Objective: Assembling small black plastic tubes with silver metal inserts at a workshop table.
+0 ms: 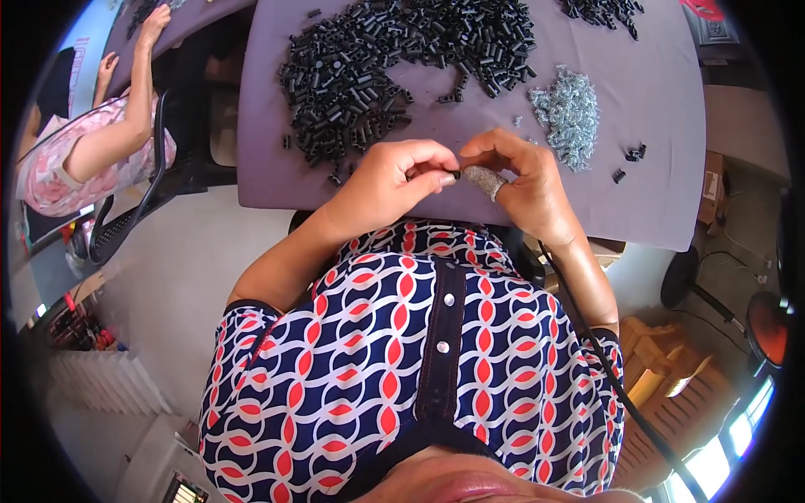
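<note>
My left hand (394, 178) and my right hand (521, 180) meet at the near edge of a grey table (654, 92). Both pinch one small black tube piece (454, 173) between their fingertips. My right thumb wears a grey fabric finger cover (485, 178). A large heap of black tube pieces (394, 63) lies just beyond my left hand. A pile of small silvery metal springs or clips (568, 111) lies beyond my right hand.
A few loose black pieces (633, 155) sit right of the silvery pile, more black parts (604, 10) at the far edge. Another person in pink (92, 142) sits at the left on a black chair (151, 189), arm raised. A black cable (620, 394) runs down my right side.
</note>
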`<state>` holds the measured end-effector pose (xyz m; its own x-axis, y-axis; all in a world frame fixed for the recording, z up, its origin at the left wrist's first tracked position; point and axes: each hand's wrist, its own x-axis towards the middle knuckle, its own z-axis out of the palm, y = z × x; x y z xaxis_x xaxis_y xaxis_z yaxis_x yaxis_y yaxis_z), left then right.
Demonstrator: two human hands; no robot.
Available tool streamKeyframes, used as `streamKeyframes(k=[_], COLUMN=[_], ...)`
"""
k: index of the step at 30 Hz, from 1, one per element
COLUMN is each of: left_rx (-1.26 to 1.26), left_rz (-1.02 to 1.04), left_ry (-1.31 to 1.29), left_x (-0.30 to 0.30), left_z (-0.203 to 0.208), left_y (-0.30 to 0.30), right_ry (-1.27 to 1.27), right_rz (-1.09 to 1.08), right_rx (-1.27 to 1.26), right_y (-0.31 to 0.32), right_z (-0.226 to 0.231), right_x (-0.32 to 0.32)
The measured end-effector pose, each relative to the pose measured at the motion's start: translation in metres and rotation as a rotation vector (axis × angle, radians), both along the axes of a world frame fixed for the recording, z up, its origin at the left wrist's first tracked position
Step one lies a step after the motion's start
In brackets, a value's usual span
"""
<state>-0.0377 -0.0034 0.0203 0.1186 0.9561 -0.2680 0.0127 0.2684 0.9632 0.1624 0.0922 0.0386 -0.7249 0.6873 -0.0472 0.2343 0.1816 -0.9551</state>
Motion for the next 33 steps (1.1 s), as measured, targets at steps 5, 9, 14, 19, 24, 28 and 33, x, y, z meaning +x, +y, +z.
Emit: streamKeyframes(k=[5, 9, 14, 19, 24, 28, 33], left_rx=[0.004, -0.016, -0.044, -0.018, -0.034, 0.014, -0.166], left_rz=[-0.029, 0.038, 0.01, 0.111, 0.061, -0.037, -0.21], left_ry=[0.038, -0.02, -0.233, -0.21, -0.168, -0.029, -0.338], left_x=[0.002, 0.001, -0.001, 0.0, 0.002, 0.003, -0.004], left_z=[0.003, 0.001, 0.005, 0.002, 0.001, 0.005, 0.013], left_y=[-0.003, -0.002, -0.002, 0.0, -0.002, -0.005, -0.009], right_ry=[-0.035, -0.041, 0.041, 0.138, 0.084, 0.092, 0.264], right_rz=[0.058, 0.038, -0.002, -0.041, -0.006, 0.091, 0.289], right_rx=[-0.156, -0.066, -0.198, -0.292, -0.304, -0.513, -0.904], right_y=[-0.005, -0.01, -0.005, -0.004, -0.003, -0.001, -0.003], right_z=[-0.001, 0.002, -0.01, -0.001, -0.003, -0.004, -0.011], right_x=[0.008, 0.003, 0.003, 0.004, 0.005, 0.01, 0.006])
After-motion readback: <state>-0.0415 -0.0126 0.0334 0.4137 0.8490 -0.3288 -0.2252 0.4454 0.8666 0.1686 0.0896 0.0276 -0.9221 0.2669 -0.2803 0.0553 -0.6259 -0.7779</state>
